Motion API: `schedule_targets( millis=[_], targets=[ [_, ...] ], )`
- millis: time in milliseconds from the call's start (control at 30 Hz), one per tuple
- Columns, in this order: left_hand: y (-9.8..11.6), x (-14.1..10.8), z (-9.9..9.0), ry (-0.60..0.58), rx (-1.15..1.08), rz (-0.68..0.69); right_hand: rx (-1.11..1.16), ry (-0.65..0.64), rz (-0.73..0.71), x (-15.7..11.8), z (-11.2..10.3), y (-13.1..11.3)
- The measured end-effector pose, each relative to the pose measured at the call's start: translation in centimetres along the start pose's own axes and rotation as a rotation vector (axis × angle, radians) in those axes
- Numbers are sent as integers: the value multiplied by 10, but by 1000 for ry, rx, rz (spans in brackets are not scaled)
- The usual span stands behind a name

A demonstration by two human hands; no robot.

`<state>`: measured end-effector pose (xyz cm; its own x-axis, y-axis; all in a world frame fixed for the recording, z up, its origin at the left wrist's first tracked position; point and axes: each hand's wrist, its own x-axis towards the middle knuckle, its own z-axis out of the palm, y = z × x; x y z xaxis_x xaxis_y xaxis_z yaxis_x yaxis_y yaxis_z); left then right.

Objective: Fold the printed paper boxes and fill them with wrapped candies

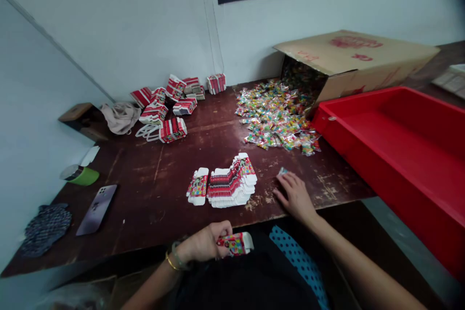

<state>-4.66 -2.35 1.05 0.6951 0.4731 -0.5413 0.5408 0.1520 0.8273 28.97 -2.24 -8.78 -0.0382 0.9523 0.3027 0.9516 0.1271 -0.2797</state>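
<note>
My left hand (210, 242) grips a small printed candy box (236, 244) near my lap, its white flap end pointing right. My right hand (296, 196) rests low over the table, its fingers closed on a small shiny packet (283, 171), mostly hidden by the fingertips, which looks like a candy packet. Left of that hand, a fanned stack of flattened candy boxes (230, 184) lies on the table, with one more flat box (198, 186) at its left end. Beyond the right hand spreads a pile of clear candy packets (276, 116) with colourful sweets.
The pile spills from a cardboard carton (363, 53) on its side. A large red tray (392, 140) stands at right. Tied bundles of flat boxes (173, 130) sit at back left. A phone (97, 209), green cup (84, 176) and dark cloth (47, 229) lie on the left.
</note>
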Motion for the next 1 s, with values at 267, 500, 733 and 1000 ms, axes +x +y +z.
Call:
schedule_targets(
  millis=[267, 500, 733, 1000],
  targets=[
    [5, 53, 30, 131, -690, 80, 112, 91, 44, -44, -2, -3],
    [10, 63, 38, 131, -707, 107, 195, -66, -64, -68, -23, -7],
    [6, 70, 50, 175, -565, 138, 889, -184, 86, -47, -48, -86],
    [11, 65, 56, 178, -437, 158, 672, -166, -131, 14, -63, -88]
  ],
)
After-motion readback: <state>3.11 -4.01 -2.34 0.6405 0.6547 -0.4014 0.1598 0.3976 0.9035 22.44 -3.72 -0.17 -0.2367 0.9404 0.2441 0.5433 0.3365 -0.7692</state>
